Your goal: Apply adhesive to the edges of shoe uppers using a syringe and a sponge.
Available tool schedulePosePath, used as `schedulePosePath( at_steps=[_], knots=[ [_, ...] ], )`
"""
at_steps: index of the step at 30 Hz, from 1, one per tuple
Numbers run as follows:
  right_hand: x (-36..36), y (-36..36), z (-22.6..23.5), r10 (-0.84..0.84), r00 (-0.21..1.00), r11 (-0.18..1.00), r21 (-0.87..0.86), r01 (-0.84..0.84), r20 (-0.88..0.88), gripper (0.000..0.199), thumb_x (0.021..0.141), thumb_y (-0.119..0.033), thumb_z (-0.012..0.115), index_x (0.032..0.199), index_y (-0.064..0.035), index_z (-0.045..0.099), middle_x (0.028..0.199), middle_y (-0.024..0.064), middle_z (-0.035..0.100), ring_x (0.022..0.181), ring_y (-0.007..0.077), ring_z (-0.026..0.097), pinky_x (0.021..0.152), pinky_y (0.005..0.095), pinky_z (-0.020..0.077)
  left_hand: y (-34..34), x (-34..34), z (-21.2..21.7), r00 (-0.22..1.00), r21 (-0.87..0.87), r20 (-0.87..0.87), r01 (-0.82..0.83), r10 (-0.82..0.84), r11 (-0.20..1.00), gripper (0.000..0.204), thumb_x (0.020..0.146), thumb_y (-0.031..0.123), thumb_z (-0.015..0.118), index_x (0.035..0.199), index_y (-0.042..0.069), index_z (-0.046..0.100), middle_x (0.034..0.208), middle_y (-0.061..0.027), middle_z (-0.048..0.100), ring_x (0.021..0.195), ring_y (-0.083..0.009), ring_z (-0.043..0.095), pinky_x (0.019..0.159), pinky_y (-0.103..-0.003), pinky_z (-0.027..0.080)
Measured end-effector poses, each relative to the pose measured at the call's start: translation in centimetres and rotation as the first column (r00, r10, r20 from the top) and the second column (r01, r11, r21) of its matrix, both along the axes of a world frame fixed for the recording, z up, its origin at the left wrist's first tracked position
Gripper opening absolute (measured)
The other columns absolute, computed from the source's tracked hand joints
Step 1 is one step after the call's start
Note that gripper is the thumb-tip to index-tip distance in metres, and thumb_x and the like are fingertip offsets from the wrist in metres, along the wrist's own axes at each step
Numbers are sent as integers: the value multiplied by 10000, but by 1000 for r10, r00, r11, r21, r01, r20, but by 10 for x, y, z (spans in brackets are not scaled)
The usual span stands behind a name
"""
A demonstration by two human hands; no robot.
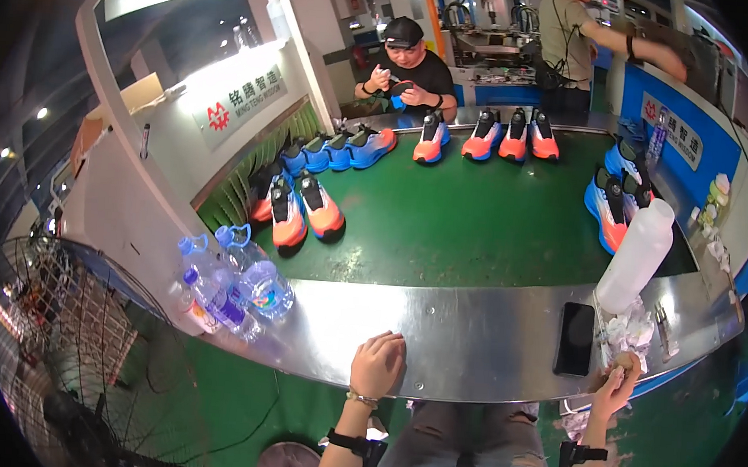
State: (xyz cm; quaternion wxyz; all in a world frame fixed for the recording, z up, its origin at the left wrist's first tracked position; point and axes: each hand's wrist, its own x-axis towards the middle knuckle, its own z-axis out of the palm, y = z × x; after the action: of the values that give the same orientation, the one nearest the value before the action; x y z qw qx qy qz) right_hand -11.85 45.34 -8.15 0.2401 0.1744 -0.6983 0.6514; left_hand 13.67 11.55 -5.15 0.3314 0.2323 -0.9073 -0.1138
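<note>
My left hand (pixel 378 365) rests on the metal ledge (pixel 462 336), its fingers curled in and nothing showing in them. At the ledge's right front edge my right hand (pixel 617 388) pinches a small tan lump (pixel 623 362); its exact kind I cannot make out. Crumpled white paper (pixel 632 328) lies just beyond that hand, below a tilted white plastic bottle (pixel 638 255). A black phone (pixel 575 339) lies flat left of the paper. To the right of the paper is a slim metal tool (pixel 666 332).
Several blue-and-orange sneakers (pixel 288 214) stand around the green work surface (pixel 445 212). Clear water bottles (pixel 254 277) crowd the ledge's left end. A person in a black cap (pixel 420 72) handles a shoe at the far side; another person (pixel 570 39) stands behind. A fan (pixel 79 360) is at lower left.
</note>
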Motion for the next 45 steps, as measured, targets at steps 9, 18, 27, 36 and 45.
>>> schedulePosePath(
  at_steps=[9,18,27,36,45],
  knots=[
    [-2,8,0,20,999,999,-41,-19,25,315,895,-67,433,1208,-32,436,973,65,500,727,105,478,628,214,421,3,-8,0,1000,-8,16,17,-17,1000,232,730,86,642,960,113,632,1061,-15,635,1057,-200,561,849,-350,435],
    [-6,10,-12,-27,1000,1000,-4,27,-5,314,887,-91,451,1195,-33,470,1039,67,520,733,113,510,646,224,440,0,-6,-1,999,-14,17,33,-33,999,216,739,87,632,954,105,632,1064,-17,636,1055,-209,564,847,-352,431],
    [-7,10,-11,-42,998,999,13,43,-38,299,889,-123,465,1167,-14,468,1042,70,511,746,106,485,621,215,434,4,-8,3,1000,-27,13,25,-24,999,189,745,72,609,928,106,635,1029,-25,645,1037,-218,576,854,-352,442],
    [-2,11,-6,-20,998,1000,0,20,57,293,881,-119,459,1152,-8,470,1069,86,502,773,130,488,626,225,438,2,-8,-4,1000,-22,17,26,-26,999,205,741,93,619,944,111,635,1051,-11,640,1051,-207,569,848,-355,430],
    [-3,13,-8,-17,995,1000,15,15,95,303,875,-114,458,1158,-7,470,1061,96,497,833,157,489,696,256,434,2,-10,-3,999,-25,9,35,-35,999,221,738,86,619,957,114,635,1044,-13,642,1041,-210,573,852,-354,429]
  ],
)
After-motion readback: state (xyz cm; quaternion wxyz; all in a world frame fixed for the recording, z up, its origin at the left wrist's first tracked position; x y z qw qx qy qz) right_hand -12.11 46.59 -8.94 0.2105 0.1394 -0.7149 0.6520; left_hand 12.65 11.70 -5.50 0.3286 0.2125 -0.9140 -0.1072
